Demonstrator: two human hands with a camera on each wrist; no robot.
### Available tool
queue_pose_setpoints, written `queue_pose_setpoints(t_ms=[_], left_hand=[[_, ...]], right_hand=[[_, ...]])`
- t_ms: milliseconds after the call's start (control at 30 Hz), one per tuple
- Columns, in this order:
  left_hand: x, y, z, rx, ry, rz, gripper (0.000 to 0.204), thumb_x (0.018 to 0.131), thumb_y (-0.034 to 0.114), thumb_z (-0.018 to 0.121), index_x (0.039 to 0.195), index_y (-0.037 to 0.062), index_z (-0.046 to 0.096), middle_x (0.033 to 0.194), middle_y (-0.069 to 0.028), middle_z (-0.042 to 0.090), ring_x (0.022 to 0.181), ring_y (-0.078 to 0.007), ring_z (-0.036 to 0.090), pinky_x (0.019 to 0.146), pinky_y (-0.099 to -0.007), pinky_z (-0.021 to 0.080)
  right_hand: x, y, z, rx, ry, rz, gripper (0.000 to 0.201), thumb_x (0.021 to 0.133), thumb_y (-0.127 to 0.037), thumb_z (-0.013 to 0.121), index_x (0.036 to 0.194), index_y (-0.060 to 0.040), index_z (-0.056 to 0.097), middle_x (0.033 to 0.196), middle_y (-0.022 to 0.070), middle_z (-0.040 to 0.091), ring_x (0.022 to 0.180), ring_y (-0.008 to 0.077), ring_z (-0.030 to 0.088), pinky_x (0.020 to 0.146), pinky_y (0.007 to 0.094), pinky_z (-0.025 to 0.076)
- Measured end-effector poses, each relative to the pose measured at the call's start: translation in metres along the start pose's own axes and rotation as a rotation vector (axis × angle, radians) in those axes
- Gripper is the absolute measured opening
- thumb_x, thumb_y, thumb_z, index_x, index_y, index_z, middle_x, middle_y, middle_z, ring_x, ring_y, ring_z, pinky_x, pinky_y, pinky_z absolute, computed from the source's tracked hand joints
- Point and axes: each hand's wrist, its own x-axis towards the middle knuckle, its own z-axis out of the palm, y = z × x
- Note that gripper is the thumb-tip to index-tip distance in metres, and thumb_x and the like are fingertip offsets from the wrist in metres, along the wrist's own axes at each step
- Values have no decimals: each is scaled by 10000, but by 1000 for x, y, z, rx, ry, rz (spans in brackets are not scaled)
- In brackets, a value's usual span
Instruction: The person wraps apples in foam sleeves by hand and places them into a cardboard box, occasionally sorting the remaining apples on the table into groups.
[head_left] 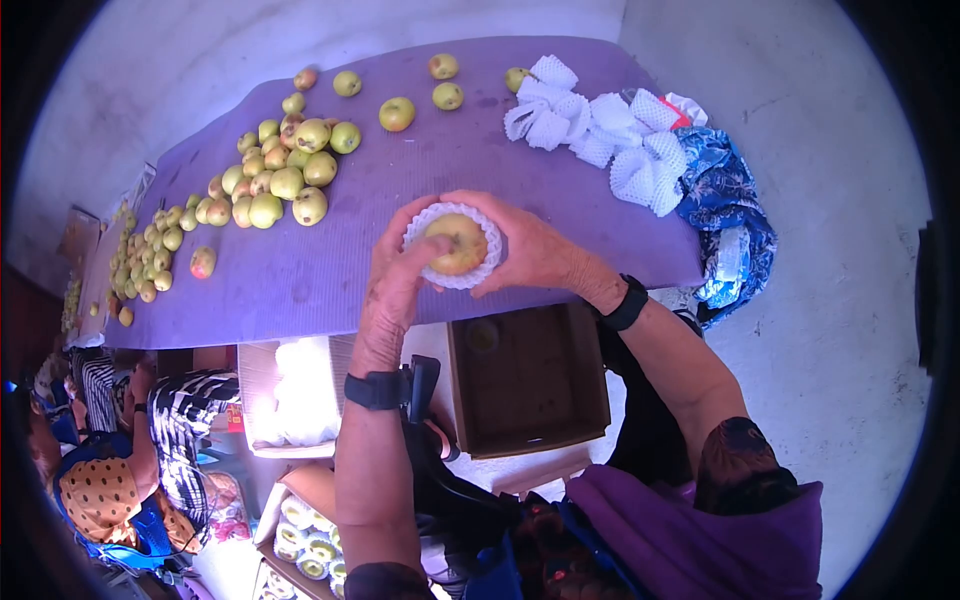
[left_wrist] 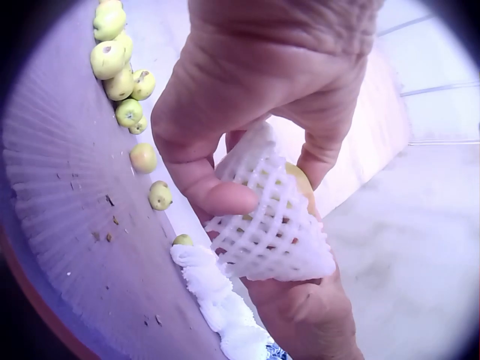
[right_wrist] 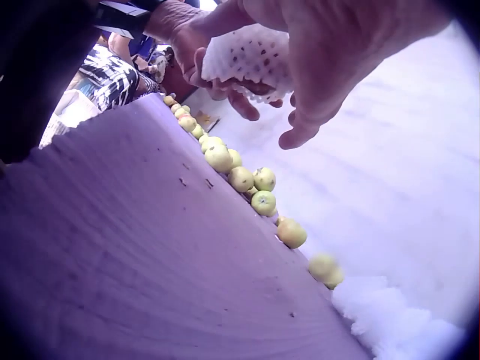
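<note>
Above the table's near edge, both hands hold a yellow-green apple [head_left: 462,247] in a white foam net sleeve [head_left: 491,266]. My left hand [head_left: 393,265] grips the left side, its thumb reaching over the sleeve's rim onto the apple. Around the opposite side curls my right hand [head_left: 532,250]. Seen from the left wrist, the net [left_wrist: 271,225] covers most of the apple, with a bit of yellow skin showing near the fingers. The right wrist view has the sleeve [right_wrist: 247,60] between both hands, the apple mostly hidden.
Loose apples [head_left: 285,183] spread over the left of the purple table [head_left: 420,165]. White foam sleeves [head_left: 630,140] lie at the right beside blue patterned cloth [head_left: 722,190]. Below stand an open cardboard box [head_left: 530,385] and a box of sleeved apples [head_left: 305,540]. Another person [head_left: 110,490] sits lower left.
</note>
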Motion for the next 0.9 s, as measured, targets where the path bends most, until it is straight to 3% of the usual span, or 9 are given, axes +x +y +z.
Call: queue_pose_setpoints(t_ms=[233,333,433,500,600,633,700,833,900], left_hand=[[-1,-1,-2,-89,-16,38,522,800,171,657,1283,53,498,1051,-65,617,843,-125,617,542,-221,482],[1,-3,-4,-52,-34,-38,544,805,177,665,1301,46,487,1071,-63,618,835,-112,616,541,-217,479],[0,-4,-3,16,-48,-12,572,868,297,621,1349,40,449,1093,-77,617,846,-111,610,536,-223,475],[-2,-3,2,84,-121,136,670,952,498,445,1418,30,333,1220,-127,553,946,-174,630,586,-258,542],[6,-16,7,-21,-31,192,768,946,610,328,1458,45,236,1329,-153,470,1078,-227,598,693,-299,577],[5,-15,7,-22,-33,193,768,946,610,328,1458,45,236,1329,-153,470,1078,-227,598,693,-299,577],[1,-9,9,-61,20,22,763,950,612,298,1472,66,192,1391,-160,405,1171,-265,546,811,-332,566],[-4,-7,20,-72,-4,12,736,956,600,298,1472,83,205,1386,-157,407,1174,-266,540,823,-342,560],[-5,-13,23,38,-22,127,728,957,592,308,1472,90,198,1394,-162,393,1168,-264,543,812,-348,564]], right_hand=[[0,-3,7,44,85,31,872,599,-163,834,1334,-61,377,1249,123,527,1164,256,524,1001,355,410],[-1,1,11,14,111,22,849,607,-174,835,1317,-56,384,1239,127,531,1149,255,534,983,354,424],[-2,1,14,-17,174,43,816,618,-175,838,1293,-51,396,1212,128,538,1131,254,544,968,354,436],[-2,0,15,-55,265,-20,800,621,-177,844,1275,-46,403,1187,133,541,1113,261,553,955,358,446],[-1,-1,16,22,336,-14,804,620,-144,837,1291,-51,404,1215,119,522,1163,219,522,987,332,422],[-1,0,16,21,337,-14,804,620,-144,837,1291,-51,404,1215,119,522,1163,219,522,987,332,422],[1,5,15,-37,409,-87,777,623,-178,848,1257,-39,420,1180,153,529,1097,288,553,937,369,447],[0,14,16,-187,403,-125,764,615,-180,849,1242,-40,435,1156,147,528,1084,299,550,927,379,448],[1,12,18,-324,382,-173,758,603,-189,849,1229,-47,446,1136,143,528,1058,315,550,912,389,452]])
